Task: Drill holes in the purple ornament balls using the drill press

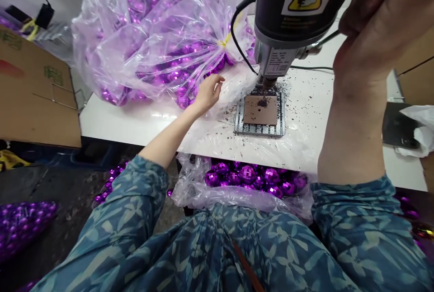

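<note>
My right hand [376,25] is high at the right, its fingers wrapped round the end of the lever [327,40] of a bench drill press [288,16]. Below the drill's chuck lies a brown plate [259,113] with a small hole, on a slotted metal base [261,132] strewn with dark shavings. To the left of the base is my left hand [207,95], thumb and fingers a little apart with nothing visible between them. It is beside a tied clear plastic bag [152,52] full of shiny purple mirrored balls; whether it touches the bag, I cannot tell.
A plastic-lined container of purple balls [247,173] sits below the front edge of the white table [115,122]. Cardboard [37,93] stands at the left. More purple balls [23,224] are on the dark floor. A black cable [239,43] loops beside the drill.
</note>
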Action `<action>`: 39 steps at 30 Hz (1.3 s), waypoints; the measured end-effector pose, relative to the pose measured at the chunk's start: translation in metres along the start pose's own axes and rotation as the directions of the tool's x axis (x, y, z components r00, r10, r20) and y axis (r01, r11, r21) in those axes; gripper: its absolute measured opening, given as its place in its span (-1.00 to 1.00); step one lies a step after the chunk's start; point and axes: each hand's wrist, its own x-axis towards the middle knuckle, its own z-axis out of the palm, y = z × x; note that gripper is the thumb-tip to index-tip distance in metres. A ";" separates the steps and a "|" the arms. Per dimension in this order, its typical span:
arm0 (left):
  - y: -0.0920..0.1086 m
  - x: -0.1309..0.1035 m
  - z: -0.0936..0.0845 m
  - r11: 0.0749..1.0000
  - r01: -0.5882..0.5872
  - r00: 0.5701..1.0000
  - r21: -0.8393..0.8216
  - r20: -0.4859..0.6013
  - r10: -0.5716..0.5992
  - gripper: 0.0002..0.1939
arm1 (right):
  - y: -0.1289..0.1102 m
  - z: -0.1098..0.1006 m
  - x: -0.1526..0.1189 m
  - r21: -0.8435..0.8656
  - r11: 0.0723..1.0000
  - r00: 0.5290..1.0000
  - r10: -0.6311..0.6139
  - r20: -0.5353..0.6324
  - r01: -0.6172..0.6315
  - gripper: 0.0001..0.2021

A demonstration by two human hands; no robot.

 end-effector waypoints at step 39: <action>0.064 -0.044 0.062 0.774 0.231 0.971 -0.589 0.190 -0.145 -0.26 | -0.014 0.018 -0.005 0.009 0.998 0.993 -0.058 -0.106 0.059 -0.56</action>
